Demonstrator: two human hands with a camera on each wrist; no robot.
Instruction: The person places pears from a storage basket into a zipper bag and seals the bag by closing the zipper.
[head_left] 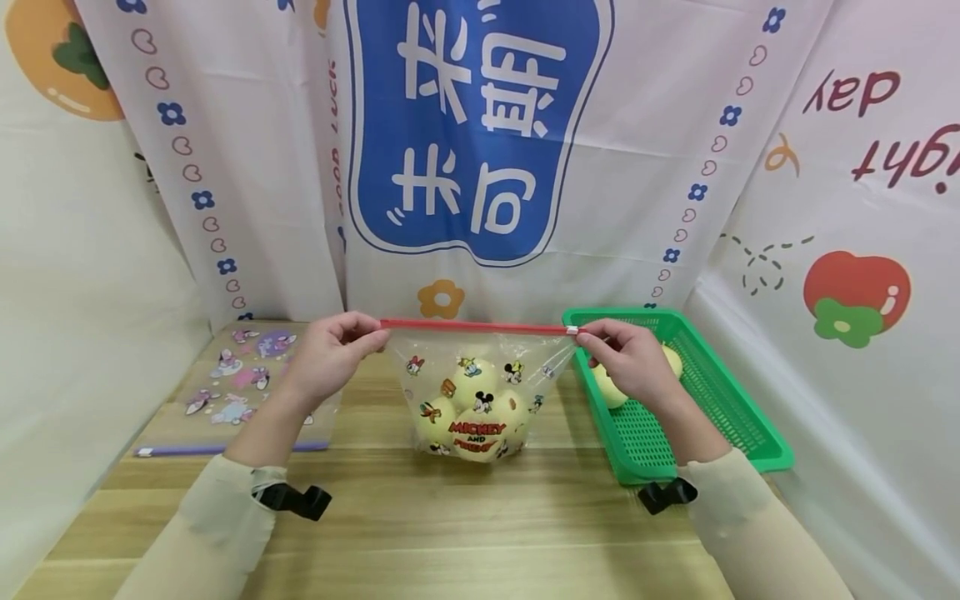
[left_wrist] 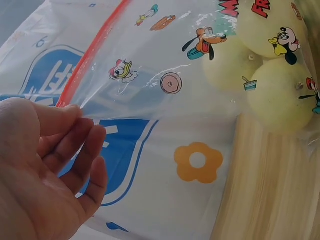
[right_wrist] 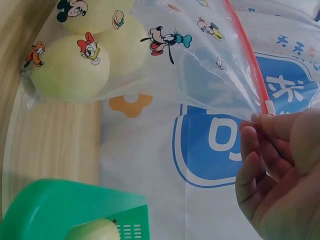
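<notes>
A clear zipper bag (head_left: 480, 408) with cartoon prints and a red top strip stands upright on the table, holding several pale yellow-green round fruits (left_wrist: 280, 95). My left hand (head_left: 328, 354) pinches the left end of the red strip (left_wrist: 92, 50) between thumb and fingers. At the other end, beside the white slider (right_wrist: 270, 107), my right hand (head_left: 632, 357) pinches the bag's corner. The strip is stretched straight between both hands. Whether the zip is fully closed along its length, I cannot tell.
To the right, a green plastic basket (head_left: 750, 417) holds pale fruits (head_left: 611, 387), partly behind the right hand. A flat clear bag with a purple strip (head_left: 232, 451) lies at left on the wooden table (head_left: 450, 533). Printed cloth (head_left: 645, 167) hangs behind and at the sides.
</notes>
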